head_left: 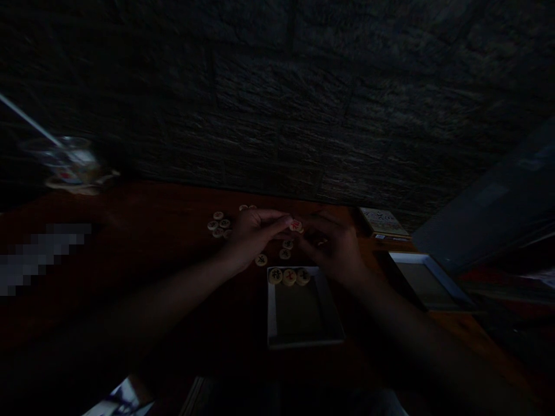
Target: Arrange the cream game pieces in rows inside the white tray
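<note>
Left hand (251, 232) pinches a red-marked disc (296, 225) above the table (165, 231). The right hand (336, 249) curls beside it, its grip unreadable in the gloom. Three discs (289, 277) line the shallow box (272, 312); several loose discs (219, 224) lie outside.

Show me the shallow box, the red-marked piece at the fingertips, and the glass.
shallow box (301, 315): head view, its bare floor.
red-marked piece (296, 225): head view, its top face.
glass (71, 160): head view, its side wall.
</note>
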Demonstrator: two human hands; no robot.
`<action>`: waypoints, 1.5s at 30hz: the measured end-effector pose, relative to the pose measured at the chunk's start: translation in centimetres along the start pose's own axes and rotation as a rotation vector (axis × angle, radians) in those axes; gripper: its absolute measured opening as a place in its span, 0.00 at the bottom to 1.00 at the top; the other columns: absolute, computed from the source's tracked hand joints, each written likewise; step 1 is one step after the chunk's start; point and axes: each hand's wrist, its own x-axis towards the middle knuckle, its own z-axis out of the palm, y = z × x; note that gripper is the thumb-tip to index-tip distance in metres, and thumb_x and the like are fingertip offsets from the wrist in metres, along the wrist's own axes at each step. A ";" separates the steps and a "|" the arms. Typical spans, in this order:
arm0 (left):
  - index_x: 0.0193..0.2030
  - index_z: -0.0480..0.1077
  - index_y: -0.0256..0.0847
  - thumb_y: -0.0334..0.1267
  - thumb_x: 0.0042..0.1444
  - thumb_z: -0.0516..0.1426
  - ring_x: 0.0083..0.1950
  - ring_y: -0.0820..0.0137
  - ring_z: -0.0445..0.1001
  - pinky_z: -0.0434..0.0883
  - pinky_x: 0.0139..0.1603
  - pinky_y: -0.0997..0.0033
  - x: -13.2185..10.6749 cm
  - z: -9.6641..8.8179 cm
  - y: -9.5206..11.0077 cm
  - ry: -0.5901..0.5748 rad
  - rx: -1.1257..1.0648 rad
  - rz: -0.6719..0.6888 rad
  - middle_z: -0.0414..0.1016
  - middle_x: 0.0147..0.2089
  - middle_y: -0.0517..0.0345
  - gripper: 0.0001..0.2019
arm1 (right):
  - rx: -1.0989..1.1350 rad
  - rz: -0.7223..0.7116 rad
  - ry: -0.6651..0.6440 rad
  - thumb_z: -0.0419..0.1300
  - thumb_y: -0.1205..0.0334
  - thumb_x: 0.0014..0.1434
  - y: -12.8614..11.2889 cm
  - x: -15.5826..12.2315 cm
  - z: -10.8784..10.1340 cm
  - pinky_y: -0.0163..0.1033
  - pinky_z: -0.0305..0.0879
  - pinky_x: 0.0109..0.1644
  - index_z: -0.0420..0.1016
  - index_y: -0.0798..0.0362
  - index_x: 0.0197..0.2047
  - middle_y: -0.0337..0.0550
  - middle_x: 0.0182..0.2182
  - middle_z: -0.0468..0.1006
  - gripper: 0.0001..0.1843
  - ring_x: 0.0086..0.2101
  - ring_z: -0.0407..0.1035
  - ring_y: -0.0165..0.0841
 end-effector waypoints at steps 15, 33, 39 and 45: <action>0.45 0.82 0.39 0.42 0.54 0.70 0.37 0.67 0.84 0.79 0.40 0.67 0.1 -0.3 0.9 0.003 0.150 0.001 0.87 0.42 0.49 0.14 | -0.024 -0.007 -0.127 0.63 0.66 0.61 -0.1 0.2 -0.8 0.38 0.72 0.37 0.83 0.49 0.51 0.44 0.40 0.86 0.16 0.32 0.78 0.34; 0.45 0.79 0.36 0.47 0.60 0.64 0.41 0.67 0.82 0.77 0.43 0.67 -0.3 0.3 0.0 -0.107 0.129 -0.056 0.84 0.42 0.49 0.15 | -0.133 0.206 -0.553 0.64 0.70 0.59 -2.3 -1.3 -6.4 0.32 0.66 0.35 0.84 0.49 0.42 0.38 0.37 0.86 0.10 0.32 0.77 0.29; 0.48 0.78 0.37 0.45 0.62 0.62 0.41 0.67 0.82 0.77 0.44 0.67 -0.7 0.9 -0.7 -0.210 0.164 -0.107 0.84 0.44 0.49 0.14 | -0.189 0.217 -0.603 0.64 0.70 0.59 -2.0 -3.5 -5.8 0.36 0.70 0.47 0.85 0.48 0.46 0.42 0.46 0.86 0.13 0.44 0.80 0.35; 0.46 0.79 0.37 0.45 0.64 0.60 0.43 0.65 0.83 0.76 0.44 0.66 -1.3 1.5 -0.5 -0.294 0.272 -0.041 0.84 0.43 0.50 0.13 | -0.220 0.258 -0.676 0.64 0.74 0.57 -2.6 -3.2 -4.9 0.34 0.67 0.39 0.84 0.50 0.39 0.43 0.42 0.86 0.11 0.38 0.80 0.33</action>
